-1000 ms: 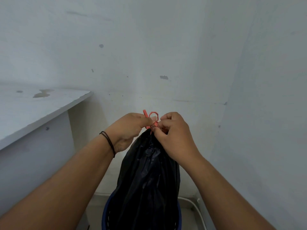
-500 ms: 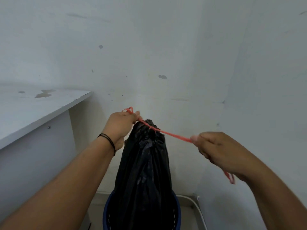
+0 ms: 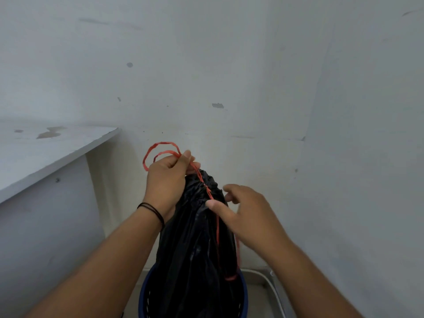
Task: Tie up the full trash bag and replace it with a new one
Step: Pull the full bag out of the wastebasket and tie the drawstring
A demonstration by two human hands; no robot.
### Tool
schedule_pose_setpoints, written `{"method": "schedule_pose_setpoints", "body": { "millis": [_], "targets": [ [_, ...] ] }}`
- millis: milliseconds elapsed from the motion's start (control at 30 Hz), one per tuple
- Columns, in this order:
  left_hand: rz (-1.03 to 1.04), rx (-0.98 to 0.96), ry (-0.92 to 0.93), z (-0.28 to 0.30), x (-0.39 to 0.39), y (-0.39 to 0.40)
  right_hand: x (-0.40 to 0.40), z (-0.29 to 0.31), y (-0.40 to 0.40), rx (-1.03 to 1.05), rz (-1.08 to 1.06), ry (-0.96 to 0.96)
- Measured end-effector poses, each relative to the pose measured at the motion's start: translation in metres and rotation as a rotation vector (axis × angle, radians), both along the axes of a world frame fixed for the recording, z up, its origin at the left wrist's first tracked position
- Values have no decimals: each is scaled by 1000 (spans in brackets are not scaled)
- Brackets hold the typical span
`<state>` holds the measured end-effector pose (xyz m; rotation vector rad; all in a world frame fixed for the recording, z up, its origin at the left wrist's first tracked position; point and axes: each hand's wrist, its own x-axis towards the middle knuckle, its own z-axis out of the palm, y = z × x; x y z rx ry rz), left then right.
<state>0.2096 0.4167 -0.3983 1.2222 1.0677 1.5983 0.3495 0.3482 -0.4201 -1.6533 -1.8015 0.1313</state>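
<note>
A full black trash bag [image 3: 192, 249] stands upright in a dark blue bin [image 3: 243, 292], its top gathered into a neck. A red drawstring [image 3: 160, 152] loops above my left hand [image 3: 166, 177], which pinches it at the bag's neck. The string's other loop [image 3: 218, 237] hangs slack down the bag's right side. My right hand [image 3: 243, 214] hovers beside the neck with fingers spread, the thumb near the string, holding nothing I can see.
A white desk [image 3: 46, 152] juts in from the left at chest height. White walls meet in a corner behind the bin. A pale cable or pipe [image 3: 270, 285] runs along the floor at the right of the bin.
The string was pulled taut sideways by my right hand half a second ago. That hand has let go and come back to the bag's neck; the freed loop now hangs down.
</note>
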Motion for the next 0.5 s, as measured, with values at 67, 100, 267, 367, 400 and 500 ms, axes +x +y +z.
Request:
{"method": "schedule_pose_setpoints", "body": {
  "millis": [67, 100, 267, 367, 400, 500],
  "targets": [
    [-38, -26, -64, -2, 5, 1, -15, -9, 2, 131, -46, -128],
    [-59, -44, -106, -4, 6, 2, -18, -14, 4, 173, -62, -162],
    [-146, -136, -305, -6, 5, 5, -15, -27, 9, 267, -99, -172],
    [-171, -158, -364, -6, 6, 4, -7, -25, 11, 230, -52, -43],
    [-178, -173, -380, -6, 6, 5, -3, -24, 11, 221, -32, -21],
    [-179, -245, -441, -8, 3, 7, 8, -24, 9, 170, 25, -157]
  ]
}}
